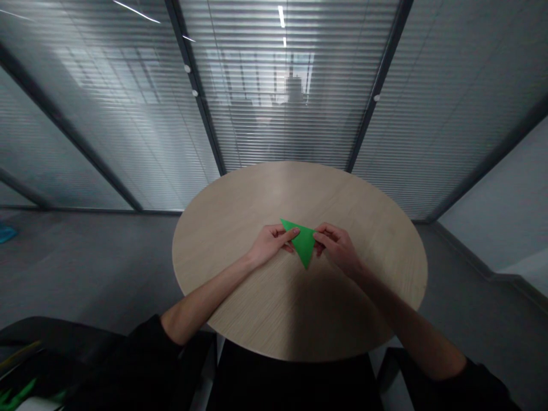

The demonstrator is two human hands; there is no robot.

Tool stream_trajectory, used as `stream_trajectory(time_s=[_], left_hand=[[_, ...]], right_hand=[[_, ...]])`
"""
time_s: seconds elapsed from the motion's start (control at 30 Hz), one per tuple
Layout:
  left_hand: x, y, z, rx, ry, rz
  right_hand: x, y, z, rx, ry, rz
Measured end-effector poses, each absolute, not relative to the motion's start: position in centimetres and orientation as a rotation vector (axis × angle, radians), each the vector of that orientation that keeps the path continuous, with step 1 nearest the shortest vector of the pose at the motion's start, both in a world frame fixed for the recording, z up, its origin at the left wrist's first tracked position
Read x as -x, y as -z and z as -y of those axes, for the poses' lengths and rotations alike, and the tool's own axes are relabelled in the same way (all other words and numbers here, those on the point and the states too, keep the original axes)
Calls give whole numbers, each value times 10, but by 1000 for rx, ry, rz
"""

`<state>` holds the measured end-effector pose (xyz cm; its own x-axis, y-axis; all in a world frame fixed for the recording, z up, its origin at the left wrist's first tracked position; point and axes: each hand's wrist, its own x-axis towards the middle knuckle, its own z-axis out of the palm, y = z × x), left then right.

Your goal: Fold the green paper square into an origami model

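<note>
**Green triangle (305, 248) pinched from both sides**

Left hand (269, 244): grip clamped on the triangle's left part, thumb across its face. The triangle is over the round worktop (240, 200), one corner toward the person. Right hand (340, 245): grip clamped on its right corner.

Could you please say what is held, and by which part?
A green triangle: the left hand pinches its left side, the right hand its upper-right corner.
</note>
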<state>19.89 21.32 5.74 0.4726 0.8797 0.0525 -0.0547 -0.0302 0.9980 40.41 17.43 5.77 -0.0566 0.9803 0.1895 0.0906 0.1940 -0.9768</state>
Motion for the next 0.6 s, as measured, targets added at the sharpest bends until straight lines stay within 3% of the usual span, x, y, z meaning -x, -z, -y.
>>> stream_trajectory(time_s=[0.33,0.6], left_hand=[[-197,-56,-214,-1358,-901,-816],[-199,-54,-209,-1415,-661,-694]], right_hand=[[-406,-57,-175,1122,-1044,1379],[-406,-59,-172,1096,-1075,1460]])
